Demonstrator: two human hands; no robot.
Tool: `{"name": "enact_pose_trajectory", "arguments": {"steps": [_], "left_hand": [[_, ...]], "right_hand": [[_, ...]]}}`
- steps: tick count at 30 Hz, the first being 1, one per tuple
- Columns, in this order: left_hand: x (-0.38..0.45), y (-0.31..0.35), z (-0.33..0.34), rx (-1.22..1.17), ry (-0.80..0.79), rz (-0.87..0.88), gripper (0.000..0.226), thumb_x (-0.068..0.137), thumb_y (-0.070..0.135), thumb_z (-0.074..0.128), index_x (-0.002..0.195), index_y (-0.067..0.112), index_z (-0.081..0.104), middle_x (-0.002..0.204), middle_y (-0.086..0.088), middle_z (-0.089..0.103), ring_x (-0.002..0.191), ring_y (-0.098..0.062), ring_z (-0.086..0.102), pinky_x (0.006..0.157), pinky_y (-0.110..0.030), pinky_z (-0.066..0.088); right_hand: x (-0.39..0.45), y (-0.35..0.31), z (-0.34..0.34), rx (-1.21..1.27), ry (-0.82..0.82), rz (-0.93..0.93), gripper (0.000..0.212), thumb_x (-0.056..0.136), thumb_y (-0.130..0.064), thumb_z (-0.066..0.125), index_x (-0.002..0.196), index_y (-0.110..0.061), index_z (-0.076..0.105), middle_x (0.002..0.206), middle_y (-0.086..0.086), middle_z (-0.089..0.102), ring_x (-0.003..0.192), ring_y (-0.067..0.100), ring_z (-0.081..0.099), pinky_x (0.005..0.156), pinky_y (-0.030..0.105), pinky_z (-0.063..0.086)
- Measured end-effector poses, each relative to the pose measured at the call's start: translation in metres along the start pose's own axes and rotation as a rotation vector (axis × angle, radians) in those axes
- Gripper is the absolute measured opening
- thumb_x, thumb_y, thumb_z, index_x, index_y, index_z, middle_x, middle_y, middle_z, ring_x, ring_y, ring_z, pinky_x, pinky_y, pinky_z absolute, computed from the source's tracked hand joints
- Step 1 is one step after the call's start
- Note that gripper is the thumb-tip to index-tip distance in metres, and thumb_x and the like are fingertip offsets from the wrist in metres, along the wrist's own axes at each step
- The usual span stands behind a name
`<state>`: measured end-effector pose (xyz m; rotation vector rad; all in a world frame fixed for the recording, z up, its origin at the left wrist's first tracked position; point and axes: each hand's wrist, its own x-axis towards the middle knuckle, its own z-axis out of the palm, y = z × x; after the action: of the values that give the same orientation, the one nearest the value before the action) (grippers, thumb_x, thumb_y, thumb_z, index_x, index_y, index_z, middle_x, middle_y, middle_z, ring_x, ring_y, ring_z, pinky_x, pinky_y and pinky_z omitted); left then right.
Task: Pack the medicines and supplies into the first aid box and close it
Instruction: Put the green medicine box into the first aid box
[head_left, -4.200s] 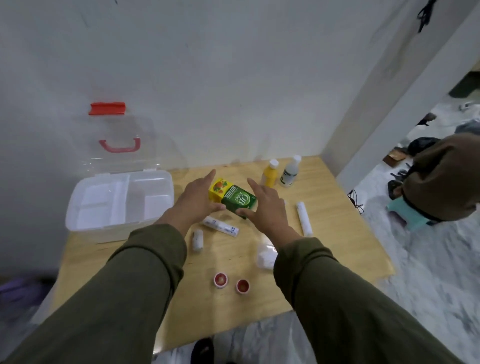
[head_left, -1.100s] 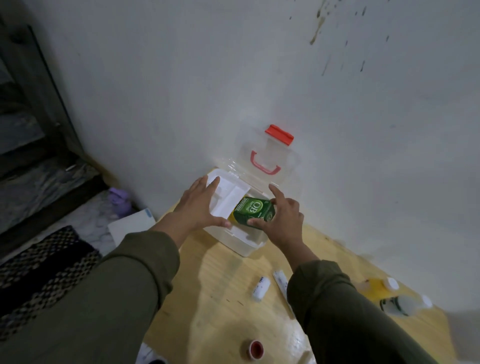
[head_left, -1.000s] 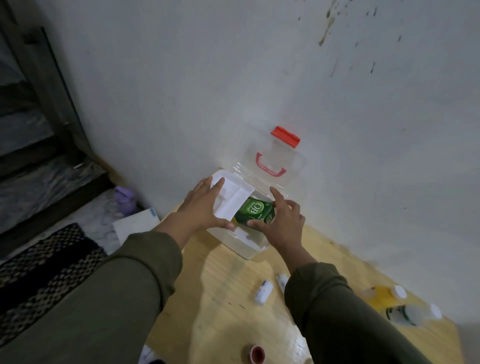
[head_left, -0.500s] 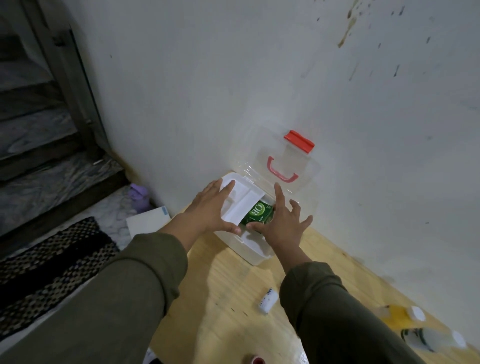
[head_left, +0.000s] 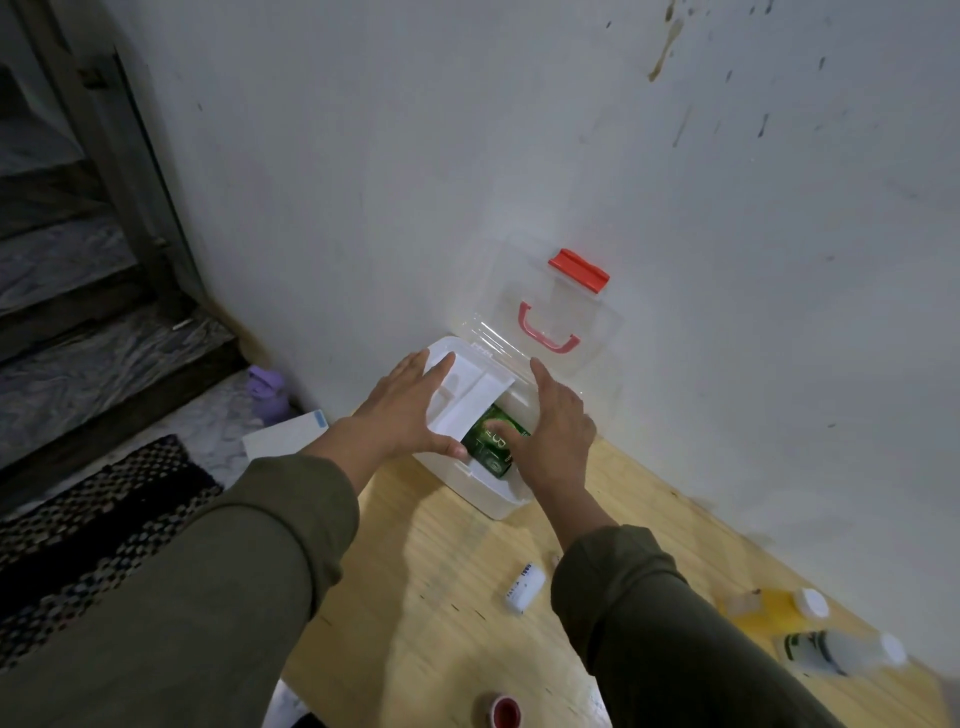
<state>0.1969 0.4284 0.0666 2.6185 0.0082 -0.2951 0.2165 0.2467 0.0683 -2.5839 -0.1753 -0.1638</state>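
The white first aid box (head_left: 488, 499) stands on the wooden table against the wall. Its clear lid (head_left: 597, 338), with a red handle and latch, is raised. My left hand (head_left: 402, 410) grips the white inner tray (head_left: 467, 400) and holds it tilted up over the box's left half. A green medicine box (head_left: 491, 441) lies slanted inside, partly under the tray. My right hand (head_left: 553, 436) holds this green box, thumb on its top face and fingers stretched along its right side.
On the table (head_left: 415, 597) lie a small white tube (head_left: 524, 592), a yellow bottle (head_left: 774, 605), a white bottle (head_left: 836, 652) and a red-capped jar (head_left: 504, 712). Left of the table the floor drops to a woven mat (head_left: 104, 519) and stairs.
I carried the green box from the table's middle to the first aid box. Over the last second it sank lower under the tilted tray, and my right fingers spread out over it.
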Motion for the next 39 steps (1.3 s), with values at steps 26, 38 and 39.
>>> {"name": "enact_pose_trajectory", "arguments": {"steps": [26,38,39], "left_hand": [[0.003,0.002,-0.002,0.052,-0.025,0.004,0.120,0.068,0.060,0.071,0.149,0.028,-0.011,0.161,-0.005,-0.007,0.148,-0.025,-0.008,0.120,-0.045,0.013],[0.002,0.003,-0.001,0.004,0.005,-0.006,0.121,0.065,0.060,0.073,0.150,0.026,-0.007,0.161,-0.006,-0.005,0.148,-0.024,-0.007,0.119,-0.046,0.013],[0.001,0.003,-0.002,0.003,0.006,-0.006,0.121,0.066,0.060,0.073,0.150,0.026,-0.007,0.161,-0.006,-0.005,0.148,-0.025,-0.007,0.119,-0.046,0.013]], "right_hand": [[0.016,-0.022,0.030,0.804,0.014,0.389,0.062,0.088,-0.051,0.053,0.141,-0.033,0.027,0.090,-0.002,0.067,0.079,0.011,0.066,0.068,0.015,0.046],[0.016,-0.017,0.023,0.748,0.003,0.360,0.060,0.087,-0.048,0.056,0.139,-0.029,0.031,0.084,-0.005,0.064,0.082,0.011,0.066,0.067,0.018,0.046],[0.014,-0.017,0.019,0.727,-0.001,0.341,0.060,0.087,-0.047,0.057,0.139,-0.029,0.032,0.086,-0.004,0.063,0.086,0.014,0.065,0.067,0.018,0.045]]}}
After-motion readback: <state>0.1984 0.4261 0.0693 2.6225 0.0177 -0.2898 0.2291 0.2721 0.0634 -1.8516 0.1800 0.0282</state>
